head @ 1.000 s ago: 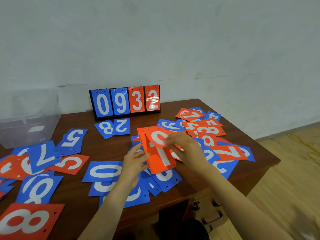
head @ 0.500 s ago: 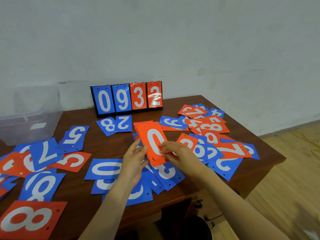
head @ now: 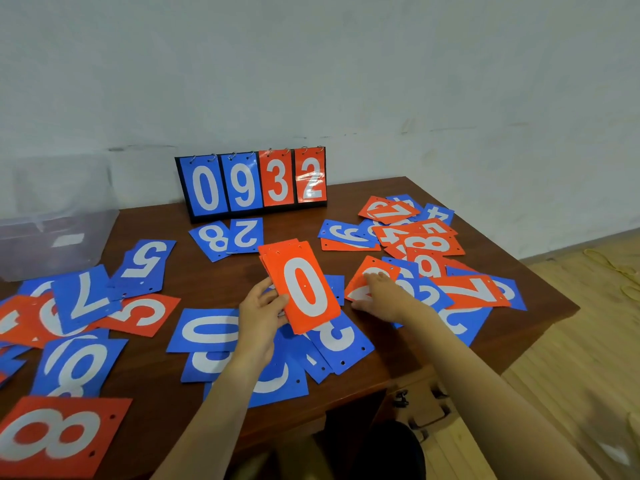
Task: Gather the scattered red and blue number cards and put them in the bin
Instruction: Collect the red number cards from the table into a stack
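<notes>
My left hand (head: 260,308) grips a stack of red cards (head: 298,286) with a white 0 on top, held just above the table's middle. My right hand (head: 387,295) lies with fingers stretched on a tilted red card (head: 372,271) to the right of the stack. Red and blue number cards are scattered over the brown table (head: 214,275): a pile at the right (head: 426,244), blue ones under my arms (head: 207,329), and a mix at the left (head: 83,303). The clear plastic bin (head: 57,216) stands at the far left.
A flip scoreboard (head: 254,183) reading 0932 stands at the table's back edge against the white wall. The table's right edge drops to a wooden floor (head: 571,341). A red 8 card (head: 59,436) lies at the near left corner.
My right hand has let go of the stack and moved right onto a loose red card. The left hand keeps the stack, now fully showing its 0.
</notes>
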`<control>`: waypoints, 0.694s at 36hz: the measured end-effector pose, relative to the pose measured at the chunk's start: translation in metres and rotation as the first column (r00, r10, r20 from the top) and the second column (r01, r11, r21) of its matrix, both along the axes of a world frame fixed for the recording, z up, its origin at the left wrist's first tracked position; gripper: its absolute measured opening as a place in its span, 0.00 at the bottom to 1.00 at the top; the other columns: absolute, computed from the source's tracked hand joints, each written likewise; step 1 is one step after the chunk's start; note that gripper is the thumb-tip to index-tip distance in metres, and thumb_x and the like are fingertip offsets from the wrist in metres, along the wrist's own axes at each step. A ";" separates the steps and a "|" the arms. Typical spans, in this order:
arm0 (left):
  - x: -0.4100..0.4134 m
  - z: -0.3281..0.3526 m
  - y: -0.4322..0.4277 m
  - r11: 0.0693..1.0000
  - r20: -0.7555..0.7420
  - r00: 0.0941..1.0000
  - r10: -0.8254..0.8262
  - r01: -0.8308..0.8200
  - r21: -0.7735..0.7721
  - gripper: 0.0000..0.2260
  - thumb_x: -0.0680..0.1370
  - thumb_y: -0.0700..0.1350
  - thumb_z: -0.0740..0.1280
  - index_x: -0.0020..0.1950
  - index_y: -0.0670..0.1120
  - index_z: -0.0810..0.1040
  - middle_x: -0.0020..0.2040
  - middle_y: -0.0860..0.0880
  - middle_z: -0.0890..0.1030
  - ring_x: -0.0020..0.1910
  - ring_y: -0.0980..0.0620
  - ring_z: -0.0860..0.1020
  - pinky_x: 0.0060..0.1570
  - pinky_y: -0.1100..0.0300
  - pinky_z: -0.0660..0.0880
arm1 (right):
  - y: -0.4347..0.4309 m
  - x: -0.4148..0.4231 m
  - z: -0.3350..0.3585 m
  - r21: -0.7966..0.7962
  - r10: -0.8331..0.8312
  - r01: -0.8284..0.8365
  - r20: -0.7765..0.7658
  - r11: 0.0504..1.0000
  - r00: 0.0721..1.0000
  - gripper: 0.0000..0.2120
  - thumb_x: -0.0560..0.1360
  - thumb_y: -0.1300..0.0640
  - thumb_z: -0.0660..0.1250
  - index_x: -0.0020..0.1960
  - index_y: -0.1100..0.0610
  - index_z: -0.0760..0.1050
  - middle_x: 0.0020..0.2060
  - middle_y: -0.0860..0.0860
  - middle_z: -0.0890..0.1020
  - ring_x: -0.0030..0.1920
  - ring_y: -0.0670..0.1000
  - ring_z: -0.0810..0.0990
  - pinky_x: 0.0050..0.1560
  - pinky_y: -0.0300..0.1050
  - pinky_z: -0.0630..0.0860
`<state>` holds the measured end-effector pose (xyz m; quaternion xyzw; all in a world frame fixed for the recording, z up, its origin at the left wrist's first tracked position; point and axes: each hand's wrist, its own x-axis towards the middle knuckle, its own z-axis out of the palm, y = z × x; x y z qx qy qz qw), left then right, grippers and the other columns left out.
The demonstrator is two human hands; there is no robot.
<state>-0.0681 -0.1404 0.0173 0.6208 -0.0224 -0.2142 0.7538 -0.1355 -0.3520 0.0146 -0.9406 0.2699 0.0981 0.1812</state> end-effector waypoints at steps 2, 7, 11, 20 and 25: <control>0.002 0.000 0.001 1.000 -0.007 1.000 -0.001 0.001 -0.001 0.20 0.78 0.38 0.65 0.69 0.47 0.69 0.55 0.48 0.79 0.55 0.47 0.79 0.41 0.58 0.79 | -0.004 0.003 -0.005 -0.023 0.033 -0.034 -0.070 0.999 0.997 0.34 0.76 0.41 0.62 0.76 0.56 0.55 0.76 0.53 0.56 0.73 0.56 0.60 0.70 0.52 0.64; 0.005 0.001 0.002 1.000 -0.012 1.000 0.005 -0.005 -0.001 0.20 0.77 0.38 0.66 0.69 0.47 0.70 0.57 0.47 0.79 0.57 0.46 0.79 0.47 0.53 0.79 | 0.000 0.005 0.002 -0.210 0.163 -0.198 -0.173 0.957 0.971 0.24 0.80 0.44 0.55 0.71 0.55 0.65 0.71 0.53 0.67 0.64 0.55 0.73 0.61 0.50 0.74; 0.003 0.003 0.002 1.000 -0.004 1.000 0.000 0.000 0.000 0.20 0.77 0.38 0.66 0.69 0.47 0.70 0.58 0.46 0.79 0.57 0.46 0.79 0.51 0.50 0.78 | 0.007 0.005 0.005 -0.298 0.172 -0.182 -0.061 0.937 0.983 0.15 0.81 0.53 0.53 0.57 0.58 0.75 0.51 0.55 0.80 0.48 0.53 0.79 0.45 0.45 0.77; -0.005 0.008 0.000 0.999 -0.009 0.999 -0.035 0.034 -0.042 0.18 0.77 0.38 0.66 0.66 0.47 0.71 0.56 0.46 0.80 0.55 0.47 0.79 0.43 0.56 0.79 | 0.029 -0.032 0.050 -0.252 0.108 0.102 0.700 0.962 0.706 0.14 0.79 0.59 0.62 0.63 0.57 0.75 0.57 0.54 0.81 0.55 0.54 0.79 0.51 0.42 0.73; -0.015 0.014 -0.005 0.985 0.004 0.995 -0.099 0.098 -0.144 0.17 0.77 0.36 0.66 0.65 0.46 0.72 0.50 0.47 0.82 0.50 0.48 0.81 0.44 0.56 0.78 | 0.054 -0.038 0.026 -0.459 0.519 -0.274 0.579 0.845 0.630 0.18 0.72 0.65 0.69 0.61 0.54 0.77 0.66 0.53 0.75 0.69 0.57 0.69 0.66 0.54 0.65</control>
